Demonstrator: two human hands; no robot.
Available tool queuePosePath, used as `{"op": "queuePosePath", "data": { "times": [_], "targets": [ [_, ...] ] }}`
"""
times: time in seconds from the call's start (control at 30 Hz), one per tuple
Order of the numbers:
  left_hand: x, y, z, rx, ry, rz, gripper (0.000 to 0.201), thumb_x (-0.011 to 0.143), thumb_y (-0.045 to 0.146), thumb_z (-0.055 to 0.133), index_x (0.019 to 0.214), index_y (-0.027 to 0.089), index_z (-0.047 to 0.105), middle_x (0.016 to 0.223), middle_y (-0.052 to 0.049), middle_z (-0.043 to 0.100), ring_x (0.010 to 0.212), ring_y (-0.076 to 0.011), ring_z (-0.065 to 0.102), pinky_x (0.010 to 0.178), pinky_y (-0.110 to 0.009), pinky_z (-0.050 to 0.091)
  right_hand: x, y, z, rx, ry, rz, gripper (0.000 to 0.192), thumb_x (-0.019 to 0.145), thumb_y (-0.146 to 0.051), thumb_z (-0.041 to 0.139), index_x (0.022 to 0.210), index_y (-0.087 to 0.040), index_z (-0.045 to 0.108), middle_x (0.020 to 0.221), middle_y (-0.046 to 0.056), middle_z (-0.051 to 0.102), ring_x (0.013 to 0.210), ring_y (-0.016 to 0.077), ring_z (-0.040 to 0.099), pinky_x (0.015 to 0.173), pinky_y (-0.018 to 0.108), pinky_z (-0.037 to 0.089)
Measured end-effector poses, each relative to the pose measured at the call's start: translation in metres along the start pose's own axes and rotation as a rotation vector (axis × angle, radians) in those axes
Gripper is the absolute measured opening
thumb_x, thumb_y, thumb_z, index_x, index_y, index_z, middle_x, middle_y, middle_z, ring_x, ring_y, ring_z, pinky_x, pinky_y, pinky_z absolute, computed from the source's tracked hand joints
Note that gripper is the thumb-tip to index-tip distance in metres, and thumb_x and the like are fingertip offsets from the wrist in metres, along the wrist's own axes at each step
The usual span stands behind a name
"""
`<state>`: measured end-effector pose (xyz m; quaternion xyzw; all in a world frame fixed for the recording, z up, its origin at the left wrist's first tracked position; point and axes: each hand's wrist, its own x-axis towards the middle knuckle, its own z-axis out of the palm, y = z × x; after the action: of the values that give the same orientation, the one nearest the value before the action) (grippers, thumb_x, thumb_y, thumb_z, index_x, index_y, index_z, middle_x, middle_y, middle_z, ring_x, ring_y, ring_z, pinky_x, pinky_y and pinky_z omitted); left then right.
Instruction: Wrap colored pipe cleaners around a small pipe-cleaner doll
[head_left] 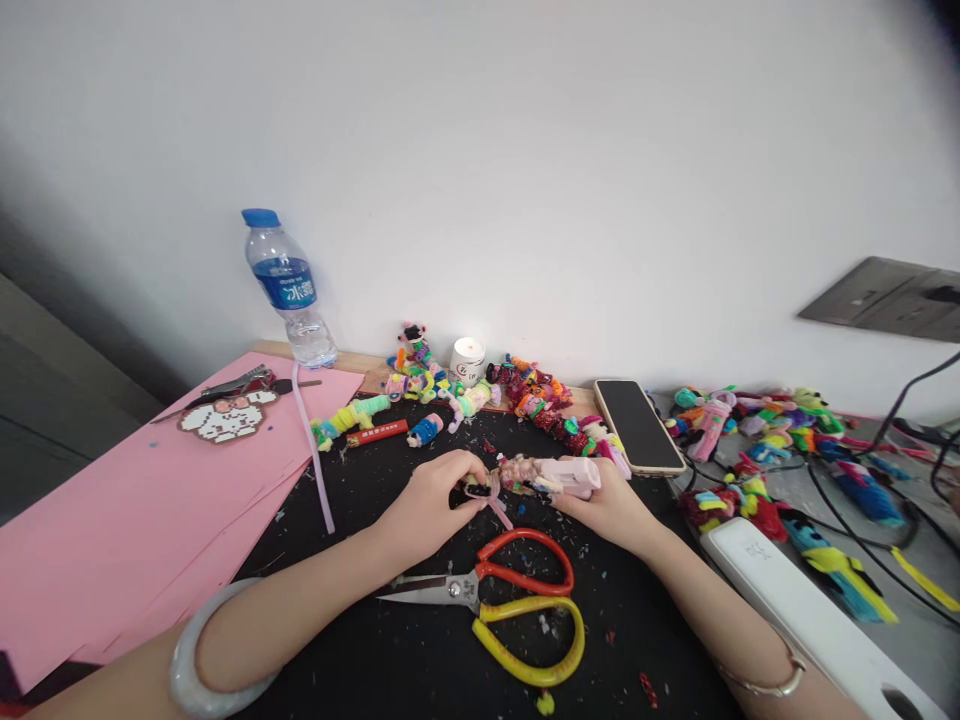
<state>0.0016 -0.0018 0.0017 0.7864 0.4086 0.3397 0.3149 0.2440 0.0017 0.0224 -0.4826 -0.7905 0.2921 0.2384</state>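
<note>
My left hand [436, 500] is closed in a pinch on a small pipe-cleaner piece [495, 492]; a pink strand hangs from it, and the fingers hide part of it. My right hand [611, 510] is wrapped round a pale pink glue gun [571, 476]. Its nozzle end, crusted with fuzzy bits, points left and almost meets the piece; I cannot tell if they touch. Below both hands lie scissors [454, 590] with one red and one yellow handle, blades partly apart and pointing left. Just beyond the hands is a small blue pipe-cleaner figure [425, 430].
Colourful pipe-cleaner figures [534, 392] line the wall around a white paper cup [468, 360]. Pink sheets [97, 530], a lilac pipe cleaner [315, 450] and a water bottle [285, 285] are left. Right are a phone [640, 425], a white power bank [810, 620], cables and more figures [855, 490].
</note>
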Motion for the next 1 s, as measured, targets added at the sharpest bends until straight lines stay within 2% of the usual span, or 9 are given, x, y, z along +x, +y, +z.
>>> {"op": "queuePosePath", "data": {
  "times": [0.17,0.27,0.33,0.47,0.57,0.7,0.87,1.0],
  "targets": [
    [0.000,0.001,0.001,-0.017,0.001,-0.006,0.016,0.072,0.007,0.057,0.080,0.020,0.051,0.090,0.000,0.063,0.080,-0.0133,0.056,0.070,-0.025,0.041,0.000,0.006,-0.002,-0.047,0.091,0.022,0.013,0.078,-0.025,0.055,0.084,-0.015,0.060,0.073,0.004,0.063,0.064,0.0171,0.056,0.058,0.026,0.042],
    [0.000,0.002,0.001,-0.027,0.005,-0.021,0.016,0.071,0.007,0.056,0.080,0.020,0.051,0.090,-0.001,0.064,0.079,-0.0134,0.056,0.069,-0.025,0.042,0.000,0.008,-0.003,-0.192,0.184,0.009,0.013,0.081,-0.027,0.052,0.085,-0.016,0.058,0.076,0.004,0.063,0.066,0.0187,0.056,0.061,0.028,0.042],
    [-0.001,0.002,0.001,-0.033,0.008,-0.035,0.015,0.071,0.008,0.056,0.080,0.020,0.051,0.089,-0.001,0.064,0.077,-0.0133,0.056,0.068,-0.025,0.042,0.000,0.009,-0.004,-0.292,0.228,-0.013,0.015,0.082,-0.025,0.050,0.092,-0.017,0.057,0.084,0.006,0.064,0.074,0.0210,0.058,0.066,0.030,0.043],
    [0.000,0.004,0.001,-0.035,0.022,-0.072,0.014,0.071,0.011,0.057,0.081,0.019,0.053,0.086,0.000,0.064,0.073,-0.0131,0.055,0.066,-0.025,0.042,0.000,0.008,-0.004,-0.413,0.216,-0.055,0.029,0.083,-0.021,0.045,0.112,-0.016,0.048,0.108,0.011,0.060,0.095,0.0259,0.056,0.078,0.035,0.042],
    [0.000,0.005,0.001,-0.060,0.032,-0.102,0.013,0.071,0.014,0.058,0.082,0.019,0.053,0.084,0.000,0.064,0.070,-0.0127,0.054,0.065,-0.025,0.042,-0.001,0.006,-0.003,-0.495,0.189,-0.040,0.035,0.082,-0.019,0.045,0.117,-0.015,0.044,0.114,0.013,0.058,0.102,0.0284,0.053,0.083,0.039,0.039],
    [0.000,0.006,0.002,-0.107,0.035,-0.134,0.013,0.071,0.017,0.059,0.083,0.018,0.052,0.083,-0.001,0.064,0.070,-0.0132,0.055,0.065,-0.026,0.044,-0.002,0.003,0.002,-0.562,0.170,-0.015,0.042,0.080,-0.013,0.042,0.121,-0.014,0.042,0.118,0.014,0.056,0.105,0.0288,0.052,0.086,0.041,0.035],
    [0.000,0.007,0.003,-0.180,0.024,-0.156,0.014,0.071,0.017,0.060,0.084,0.018,0.052,0.083,-0.001,0.065,0.070,-0.0129,0.057,0.065,-0.025,0.046,-0.004,-0.001,0.005,-0.574,0.181,-0.021,0.049,0.070,-0.010,0.046,0.118,-0.014,0.046,0.112,0.014,0.055,0.104,0.0299,0.050,0.086,0.044,0.037],
    [0.000,0.008,0.004,-0.179,0.013,-0.155,0.013,0.071,0.017,0.061,0.081,0.018,0.053,0.082,-0.001,0.065,0.070,-0.0131,0.058,0.065,-0.025,0.047,-0.008,-0.004,0.001,-0.466,0.301,-0.209,0.048,0.065,-0.009,0.047,0.113,-0.016,0.050,0.119,0.014,0.046,0.114,0.0302,0.043,0.094,0.045,0.035]
  ]
}}
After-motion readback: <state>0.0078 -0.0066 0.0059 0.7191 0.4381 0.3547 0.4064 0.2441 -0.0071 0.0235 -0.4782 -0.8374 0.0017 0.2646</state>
